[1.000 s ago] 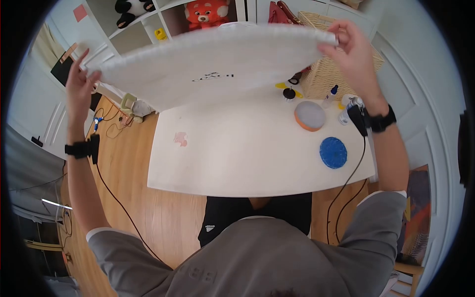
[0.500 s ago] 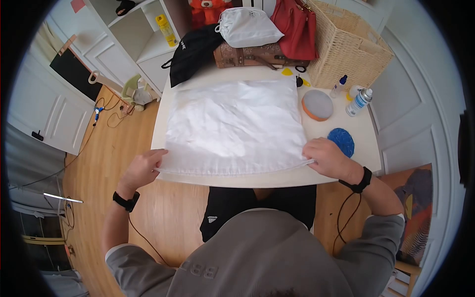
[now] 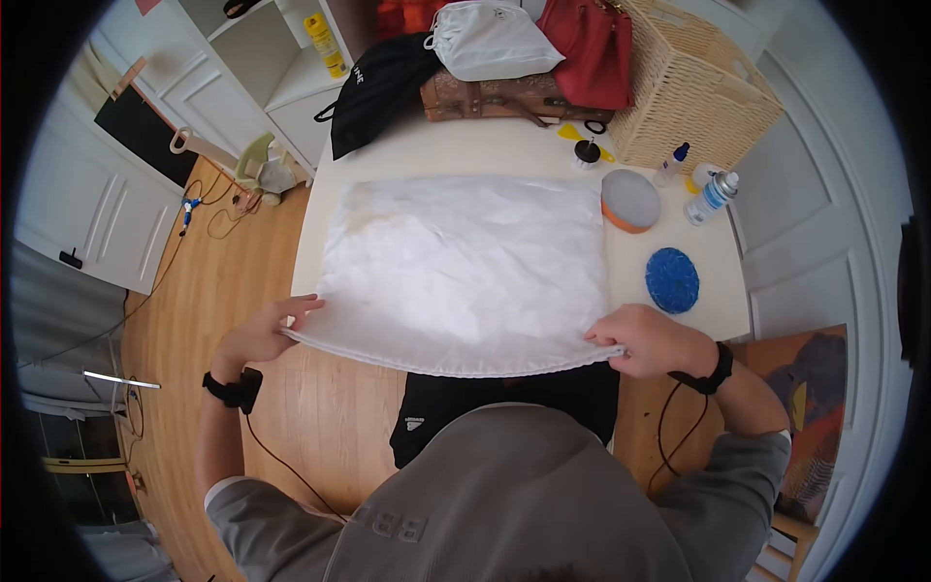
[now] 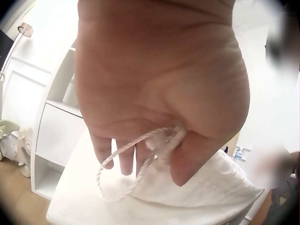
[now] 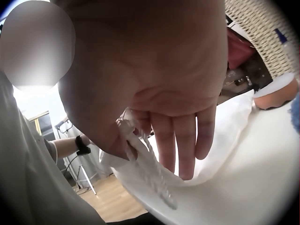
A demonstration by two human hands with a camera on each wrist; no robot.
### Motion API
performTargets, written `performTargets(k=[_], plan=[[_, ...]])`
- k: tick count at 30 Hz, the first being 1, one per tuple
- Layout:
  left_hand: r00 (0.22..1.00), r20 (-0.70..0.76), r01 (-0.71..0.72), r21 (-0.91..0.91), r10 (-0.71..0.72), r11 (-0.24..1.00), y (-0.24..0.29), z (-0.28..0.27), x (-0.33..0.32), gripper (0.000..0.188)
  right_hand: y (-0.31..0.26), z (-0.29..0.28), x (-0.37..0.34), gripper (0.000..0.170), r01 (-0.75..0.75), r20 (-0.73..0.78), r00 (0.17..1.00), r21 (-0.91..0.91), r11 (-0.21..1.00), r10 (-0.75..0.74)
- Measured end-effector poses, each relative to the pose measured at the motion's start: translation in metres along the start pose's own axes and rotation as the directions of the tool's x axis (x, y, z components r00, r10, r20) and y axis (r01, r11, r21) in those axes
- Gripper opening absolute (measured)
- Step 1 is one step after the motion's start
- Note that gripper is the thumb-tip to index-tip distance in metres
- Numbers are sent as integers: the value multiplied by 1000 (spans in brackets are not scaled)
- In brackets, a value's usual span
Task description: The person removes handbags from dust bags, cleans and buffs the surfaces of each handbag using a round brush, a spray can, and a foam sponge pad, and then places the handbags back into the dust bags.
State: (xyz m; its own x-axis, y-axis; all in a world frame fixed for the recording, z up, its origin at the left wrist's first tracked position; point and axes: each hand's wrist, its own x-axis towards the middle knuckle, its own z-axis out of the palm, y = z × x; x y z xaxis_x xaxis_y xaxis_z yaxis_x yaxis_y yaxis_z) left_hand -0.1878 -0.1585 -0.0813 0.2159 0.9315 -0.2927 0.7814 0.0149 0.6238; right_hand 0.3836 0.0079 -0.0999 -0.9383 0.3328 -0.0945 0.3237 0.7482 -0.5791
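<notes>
A white drawstring cloth bag [image 3: 465, 262] lies spread flat on the white table, its corded near edge reaching past the table's front edge. My left hand [image 3: 260, 332] pinches the near left corner between thumb and fingers. At the near right corner, my right hand [image 3: 655, 339] grips the hem. The left wrist view has a twisted white cord [image 4: 99, 180] looping out below the thumb, with the other fingers extended. A similar cord loop [image 5: 150, 176] hangs from the right hand's pinch in the right wrist view. Faint yellowish marks show on the bag's far left part.
Right of the bag are a grey-and-orange round pad [image 3: 631, 202], a blue disc [image 3: 672, 280], a spray can [image 3: 713, 198] and a small bottle [image 3: 671, 165]. Behind stand a brown case [image 3: 485, 100], red handbag [image 3: 590, 53], white pouch [image 3: 495, 41], black bag [image 3: 378, 92] and wicker basket [image 3: 693, 92].
The bag was held raised above the table's far side, then came down flat onto it. Since then, both hands have drawn its near edge slightly toward the body, past the table edge.
</notes>
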Motion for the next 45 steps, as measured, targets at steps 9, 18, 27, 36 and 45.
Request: performTargets(k=[9,18,27,36,45], plan=[[965,-233,0,-471,-124,882,-41,-53,52,8,46,-43,23,13,-227,-235,858,625,747,457],[818,-454,76,-525,-355,848,-81,-45,199,53,150,-39,116,24,-518,-710,523,175,837,472],[951,-307,-6,-139,-37,990,-67,-13,189,77,147,1,119,27,-447,-681,576,201,872,452],[909,-415,1,75,30,997,-69,-3,183,88,133,-11,127,23,-591,-647,526,188,784,552],[875,-472,332,416,-111,847,-4,9,172,83,57,-19,115,51,-630,-655,704,-399,666,273]])
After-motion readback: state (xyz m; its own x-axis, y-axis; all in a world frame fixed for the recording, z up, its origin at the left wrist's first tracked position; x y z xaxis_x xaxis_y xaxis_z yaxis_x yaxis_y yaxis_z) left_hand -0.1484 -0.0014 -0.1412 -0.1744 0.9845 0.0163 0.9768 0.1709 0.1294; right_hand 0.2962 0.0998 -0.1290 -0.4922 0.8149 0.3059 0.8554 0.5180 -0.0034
